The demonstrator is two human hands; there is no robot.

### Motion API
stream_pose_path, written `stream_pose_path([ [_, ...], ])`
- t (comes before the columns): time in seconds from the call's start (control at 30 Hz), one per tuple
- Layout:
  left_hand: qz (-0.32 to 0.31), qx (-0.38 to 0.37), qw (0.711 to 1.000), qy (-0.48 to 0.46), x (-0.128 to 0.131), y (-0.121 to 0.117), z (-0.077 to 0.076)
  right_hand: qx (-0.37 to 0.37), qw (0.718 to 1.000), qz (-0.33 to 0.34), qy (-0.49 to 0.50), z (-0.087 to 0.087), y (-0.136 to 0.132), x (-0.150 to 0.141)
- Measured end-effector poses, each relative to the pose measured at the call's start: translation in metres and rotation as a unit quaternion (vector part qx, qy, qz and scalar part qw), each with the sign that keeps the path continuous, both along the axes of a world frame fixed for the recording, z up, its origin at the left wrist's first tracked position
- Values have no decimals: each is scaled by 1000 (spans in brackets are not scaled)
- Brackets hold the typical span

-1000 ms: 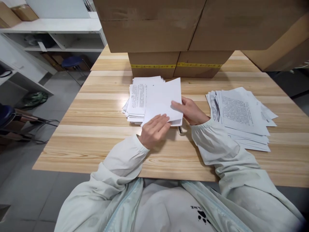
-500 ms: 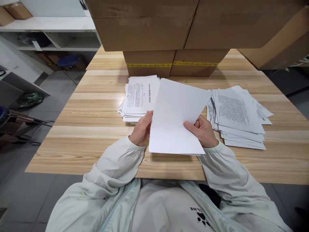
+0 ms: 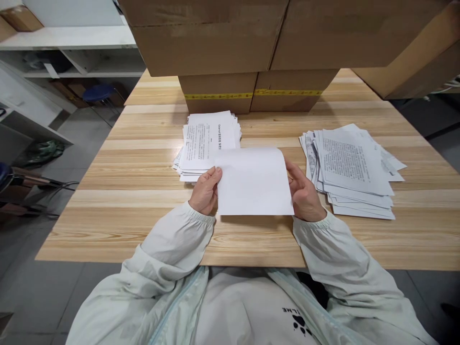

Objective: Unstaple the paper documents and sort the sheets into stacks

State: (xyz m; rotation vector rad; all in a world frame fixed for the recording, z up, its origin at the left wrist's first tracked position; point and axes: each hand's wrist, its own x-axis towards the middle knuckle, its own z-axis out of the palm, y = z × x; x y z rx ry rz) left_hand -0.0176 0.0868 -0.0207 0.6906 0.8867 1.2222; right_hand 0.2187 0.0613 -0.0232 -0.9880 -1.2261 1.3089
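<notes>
Both hands hold a blank white sheet of paper upright over the wooden table, its top edge curling away from me. My left hand grips the sheet's left edge with the thumb in front. My right hand grips the right edge, fingers mostly behind the paper. A stack of printed sheets lies just beyond my left hand. A looser, fanned pile of printed sheets lies to the right of my right hand.
Large cardboard boxes with yellow tape stand stacked at the table's far side, more overhanging above. White shelving and a blue stool are at the left, with cables on the grey floor.
The sheet was lifted off the left stack, brought toward me and turned square between both hands; its top has bent over. The view has shifted slightly.
</notes>
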Motion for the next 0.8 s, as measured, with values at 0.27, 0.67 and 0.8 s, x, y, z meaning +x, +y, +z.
stream_pose_path([
  [0.27, 8, -16, 1000, -24, -9, 6, 2, 11, 995, 96, -22, 7, -4, 6],
  [0.67, -129, 4, 992, 16, -1, -6, 9, -44, 999, -9, 14, 7, -2, -4],
  [0.8, -43, 43, 997, 53, 1, -7, 4, -62, 996, 58, -21, 13, -6, -8],
])
